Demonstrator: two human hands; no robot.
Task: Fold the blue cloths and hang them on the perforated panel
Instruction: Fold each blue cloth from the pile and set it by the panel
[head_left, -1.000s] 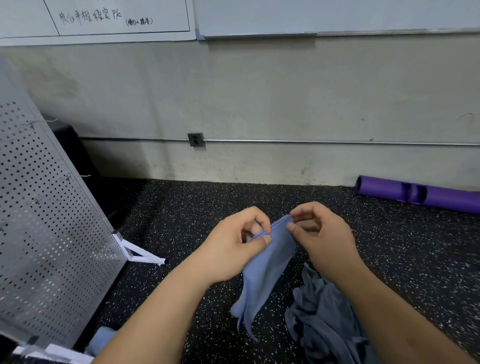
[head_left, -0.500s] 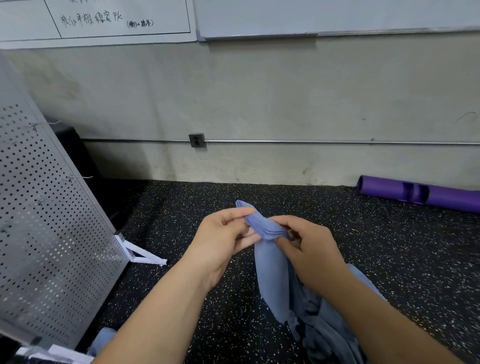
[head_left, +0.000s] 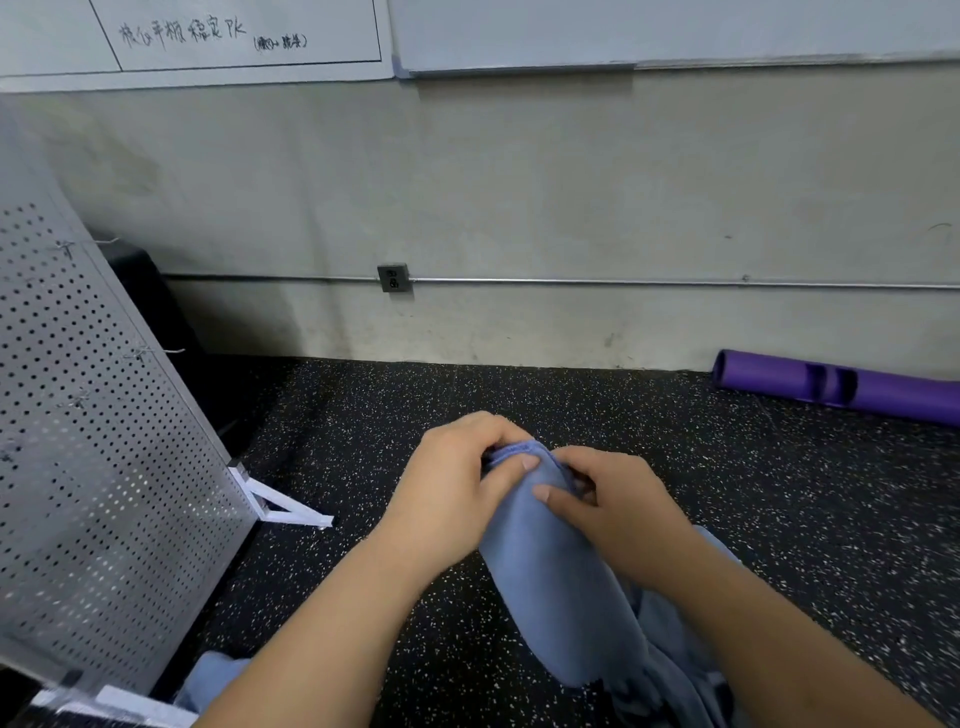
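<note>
1 pale wall (head_left: 519, 182) carries 2 whiteboards (head_left: 234, 36) and meets 1 black speckled floor (head_left: 363, 415). 1 perforated panel (head_left: 93, 467) leans at the left on a white foot (head_left: 283, 506), with at least 3 wire hooks (head_left: 156, 352) showing. 1 purple roll (head_left: 883, 389) lies along the wall at the right. 1 blue cloth (head_left: 545, 571) hangs above the floor between 2 hands: the left hand (head_left: 457, 493) curls round its top edge, and the right hand (head_left: 618, 504) pinches it just beside. A heap of blue cloths (head_left: 670, 649) lies under the right forearm, count unclear. 1 more blue piece (head_left: 208, 680) lies at the panel's base. 1 socket (head_left: 393, 278) sits on the wall.
</note>
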